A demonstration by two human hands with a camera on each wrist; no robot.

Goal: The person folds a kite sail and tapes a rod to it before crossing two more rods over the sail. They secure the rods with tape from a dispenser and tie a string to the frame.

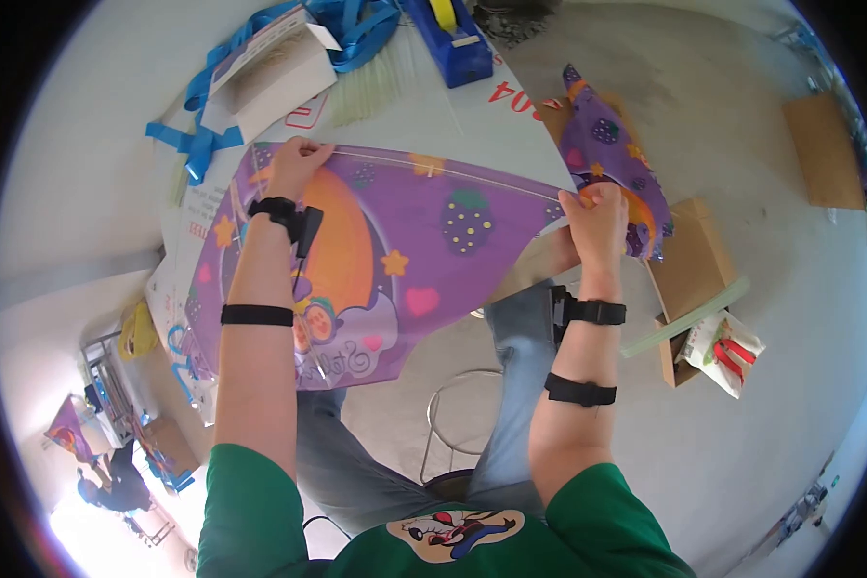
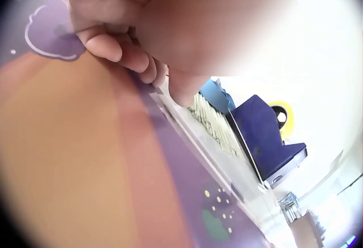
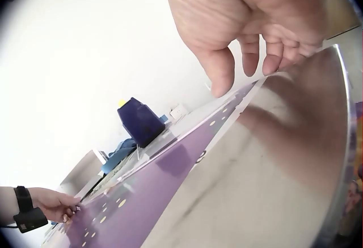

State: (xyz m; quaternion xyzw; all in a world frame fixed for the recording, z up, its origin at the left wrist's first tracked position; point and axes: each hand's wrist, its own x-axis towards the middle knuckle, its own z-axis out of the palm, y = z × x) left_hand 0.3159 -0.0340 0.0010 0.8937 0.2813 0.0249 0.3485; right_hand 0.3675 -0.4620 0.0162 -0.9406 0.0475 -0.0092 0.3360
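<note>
Purple sheet: thin, smooth, glossy, tapering toward its right-hand corner; printed with strawberries, orange stars, pink hearts and a broad orange shape. Lies partly on the counter, its lower part over the person's legs. A narrow pale strip runs straight along the far edge. Shiny see-through section adjoining at the right, with a reflection of skin tones in the right wrist view.

Left hand: at the far edge of the sheet, toward its left end; grip closed, thumb and curled fingertips pinching the edge.

Right hand: at the right-hand corner; grip narrow, thumb and bent fingers holding the tip, other fingers loosely curled.

Counter: white surface, red lettering. On it, beyond the sheet: an open white carton, rectangular; flat, glossy blue ribbon, looped and folded; a bundle of slender, pale strips; a blue tape dispenser, hard and angular, with a yellow roll.

To the right, below counter level: a second purple printed piece, crumpled and shiny, over brown cardboard; an open cardboard box; a white packet with a red-handled tool on it.
</note>
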